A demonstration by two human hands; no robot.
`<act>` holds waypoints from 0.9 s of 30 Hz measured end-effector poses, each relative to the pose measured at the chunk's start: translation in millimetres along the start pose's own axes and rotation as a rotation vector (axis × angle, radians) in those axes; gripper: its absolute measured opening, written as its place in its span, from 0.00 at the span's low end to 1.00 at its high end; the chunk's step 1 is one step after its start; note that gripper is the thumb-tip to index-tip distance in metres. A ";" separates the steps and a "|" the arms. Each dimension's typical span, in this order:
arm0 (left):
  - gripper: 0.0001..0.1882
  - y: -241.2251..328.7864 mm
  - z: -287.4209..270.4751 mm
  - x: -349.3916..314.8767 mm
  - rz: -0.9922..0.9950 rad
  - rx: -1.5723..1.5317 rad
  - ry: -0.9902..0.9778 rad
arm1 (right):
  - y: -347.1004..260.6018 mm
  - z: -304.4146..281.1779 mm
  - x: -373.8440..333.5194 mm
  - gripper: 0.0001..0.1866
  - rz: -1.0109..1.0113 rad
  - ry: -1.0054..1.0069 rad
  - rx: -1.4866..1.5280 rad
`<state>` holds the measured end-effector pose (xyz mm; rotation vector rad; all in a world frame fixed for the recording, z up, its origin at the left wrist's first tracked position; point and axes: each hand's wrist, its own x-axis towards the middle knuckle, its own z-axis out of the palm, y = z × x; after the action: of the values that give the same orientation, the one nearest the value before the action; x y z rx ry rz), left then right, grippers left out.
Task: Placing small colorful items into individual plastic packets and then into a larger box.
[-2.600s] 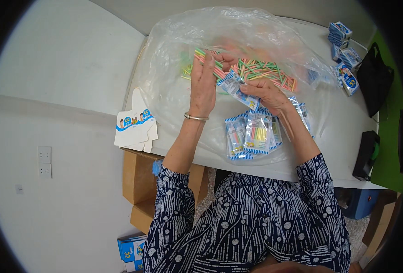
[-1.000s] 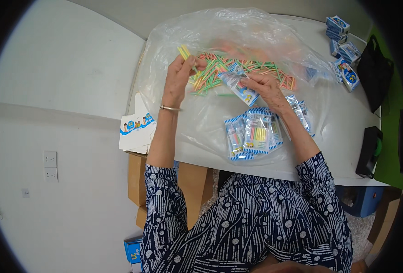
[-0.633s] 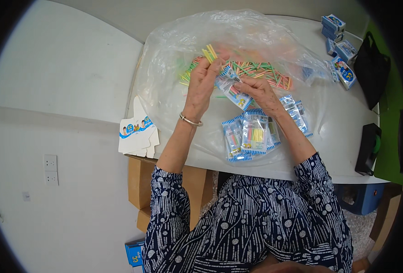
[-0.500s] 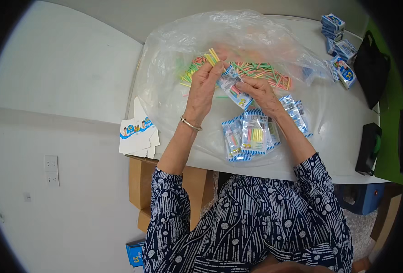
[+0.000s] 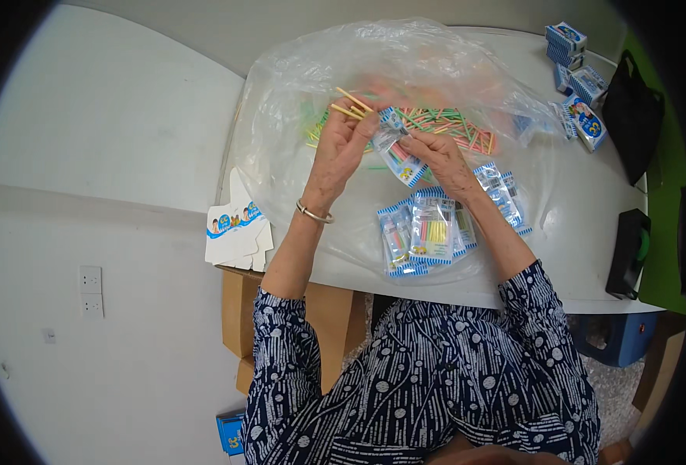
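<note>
Several thin pale-yellow sticks [image 5: 354, 100] stick out between the thumb and fingers of my left hand [image 5: 333, 159], which is closed on them. My right hand [image 5: 445, 164] pinches the edge of a small see-through packet [image 5: 403, 161] with blue-striped ends. Pink and light-coloured sticks show inside that packet, and its upper end lies close to my left fingertips. Behind both hands spreads a pile of loose pink, green and yellow sticks [image 5: 448, 122], on a large see-through plastic bag [image 5: 296, 74]. Filled packets [image 5: 434, 232] lie overlapped in front of my right hand, with more packets [image 5: 502, 198] beside my right forearm.
Small blue-and-white boxes [image 5: 566, 39] are stacked at the far right, near a black bag [image 5: 634, 116] and a black tape dispenser [image 5: 628, 254]. Flat printed cartons [image 5: 234, 236] rest at the left edge of the white table [image 5: 575, 271]. Cardboard boxes [image 5: 331, 333] stand below.
The yellow sticks in my left hand have tipped to the left and fanned apart, and fewer show. My left hand has shifted slightly left; the right keeps hold of the packet.
</note>
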<state>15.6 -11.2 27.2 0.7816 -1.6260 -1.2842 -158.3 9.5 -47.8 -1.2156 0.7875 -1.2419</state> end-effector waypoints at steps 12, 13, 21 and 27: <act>0.31 15.2 -9.8 0.9 0.056 0.628 -0.136 | -0.6 0.6 2.2 0.16 -0.032 -0.034 0.094; 0.31 13.2 -10.4 0.6 0.055 0.629 -0.135 | -2.7 1.6 2.0 0.16 -0.032 -0.035 0.095; 0.18 -6.8 -13.2 3.3 0.093 0.291 0.037 | 0.1 3.5 8.0 0.14 -0.047 0.001 0.165; 0.16 -7.7 -11.3 -2.0 0.068 0.492 0.014 | 3.3 2.9 5.6 0.14 -0.015 -0.042 0.246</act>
<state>26.4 -16.0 20.0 1.0134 -1.9686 -0.8319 -153.5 4.5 -49.4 -1.0449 0.5765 -1.2806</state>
